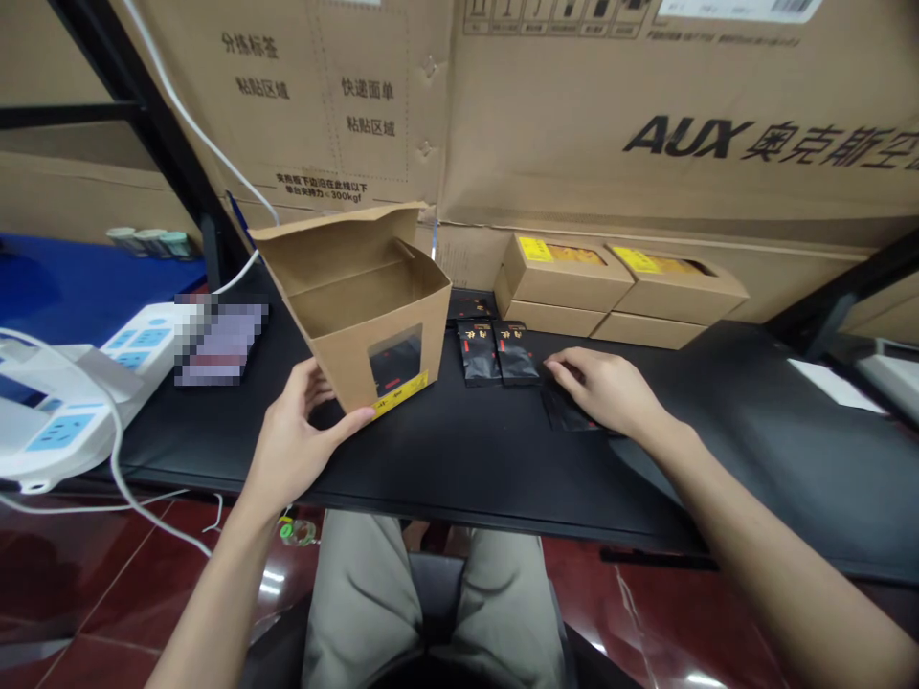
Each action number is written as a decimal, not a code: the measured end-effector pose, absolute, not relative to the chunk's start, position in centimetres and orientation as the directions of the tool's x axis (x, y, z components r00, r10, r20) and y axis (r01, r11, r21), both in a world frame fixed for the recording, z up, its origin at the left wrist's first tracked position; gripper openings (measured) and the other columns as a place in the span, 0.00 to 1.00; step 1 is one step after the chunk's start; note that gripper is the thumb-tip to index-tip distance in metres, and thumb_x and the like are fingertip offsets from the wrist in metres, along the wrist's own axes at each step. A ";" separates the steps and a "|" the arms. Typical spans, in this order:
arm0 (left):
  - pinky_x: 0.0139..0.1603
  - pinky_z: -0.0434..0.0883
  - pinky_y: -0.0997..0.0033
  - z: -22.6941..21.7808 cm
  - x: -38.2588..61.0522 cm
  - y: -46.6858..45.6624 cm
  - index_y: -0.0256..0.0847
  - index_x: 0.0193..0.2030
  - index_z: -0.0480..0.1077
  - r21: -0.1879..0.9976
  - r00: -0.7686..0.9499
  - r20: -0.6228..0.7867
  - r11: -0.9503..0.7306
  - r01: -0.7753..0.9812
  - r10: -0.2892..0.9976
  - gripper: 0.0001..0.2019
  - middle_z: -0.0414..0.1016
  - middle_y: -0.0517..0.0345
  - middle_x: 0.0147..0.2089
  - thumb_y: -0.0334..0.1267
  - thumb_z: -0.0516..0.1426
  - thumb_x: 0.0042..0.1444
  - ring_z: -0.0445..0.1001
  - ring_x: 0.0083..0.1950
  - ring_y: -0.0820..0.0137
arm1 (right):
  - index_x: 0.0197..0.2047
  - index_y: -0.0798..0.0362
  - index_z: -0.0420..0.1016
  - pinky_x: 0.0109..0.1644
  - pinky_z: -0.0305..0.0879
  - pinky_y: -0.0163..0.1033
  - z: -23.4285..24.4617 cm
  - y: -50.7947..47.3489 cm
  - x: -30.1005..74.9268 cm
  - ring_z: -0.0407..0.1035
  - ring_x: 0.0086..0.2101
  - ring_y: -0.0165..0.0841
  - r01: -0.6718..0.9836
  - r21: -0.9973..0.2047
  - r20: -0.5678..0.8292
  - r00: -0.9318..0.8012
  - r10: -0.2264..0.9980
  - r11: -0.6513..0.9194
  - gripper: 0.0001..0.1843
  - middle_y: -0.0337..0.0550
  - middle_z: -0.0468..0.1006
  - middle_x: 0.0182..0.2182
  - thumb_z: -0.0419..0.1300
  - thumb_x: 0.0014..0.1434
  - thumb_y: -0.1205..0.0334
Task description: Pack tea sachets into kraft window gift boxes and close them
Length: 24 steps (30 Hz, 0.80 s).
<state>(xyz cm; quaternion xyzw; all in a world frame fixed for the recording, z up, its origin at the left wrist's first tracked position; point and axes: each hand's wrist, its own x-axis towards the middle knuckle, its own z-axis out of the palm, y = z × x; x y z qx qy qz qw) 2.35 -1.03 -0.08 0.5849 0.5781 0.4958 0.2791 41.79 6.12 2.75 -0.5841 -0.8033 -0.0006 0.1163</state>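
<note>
My left hand grips the lower corner of a kraft cardboard box, which is tilted and open at the top. The box has a clear window with dark contents behind it and a yellow strip along its lower edge. My right hand lies on the black tabletop, its fingers over a flat black sachet. Two more black sachets with red and gold print lie between the box and my right hand, and another sits behind them.
Closed kraft boxes with yellow labels stand stacked against a large printed carton sheet. A white power strip and a pixelated object lie at the left. Black metal frame posts and white cables run nearby.
</note>
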 end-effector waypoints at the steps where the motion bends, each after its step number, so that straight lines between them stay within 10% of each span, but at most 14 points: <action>1: 0.69 0.75 0.47 -0.1 2.3 -1.0 0.46 0.64 0.67 0.899 -0.159 0.258 -0.177 0.400 0.953 0.37 0.79 0.45 0.64 0.52 0.73 0.50 0.80 0.65 0.51 | 0.47 0.51 0.82 0.48 0.70 0.45 2.8 6.4 41.7 0.81 0.47 0.46 0.942 -0.131 0.181 -0.283 0.942 0.309 0.23 0.50 0.87 0.50 0.48 0.72 0.50; 17: 0.72 0.72 0.44 0.1 2.5 -1.2 0.47 0.64 0.67 0.906 -0.168 0.235 -0.153 0.396 0.957 0.36 0.78 0.48 0.65 0.53 0.72 0.51 0.77 0.67 0.50 | 0.46 0.53 0.82 0.46 0.71 0.43 2.9 8.4 42.9 0.79 0.33 0.37 0.823 -0.560 0.119 -0.034 0.992 0.096 0.22 0.47 0.86 0.34 0.56 0.65 0.46; 24: 0.73 0.72 0.41 0.0 2.5 -1.2 0.49 0.63 0.68 0.916 -0.176 0.217 -0.138 0.376 0.960 0.35 0.78 0.48 0.66 0.52 0.73 0.50 0.76 0.68 0.49 | 0.44 0.52 0.82 0.46 0.72 0.44 2.7 8.2 43.2 0.78 0.32 0.38 0.820 -0.566 0.129 -0.019 0.992 0.089 0.21 0.47 0.87 0.33 0.57 0.64 0.44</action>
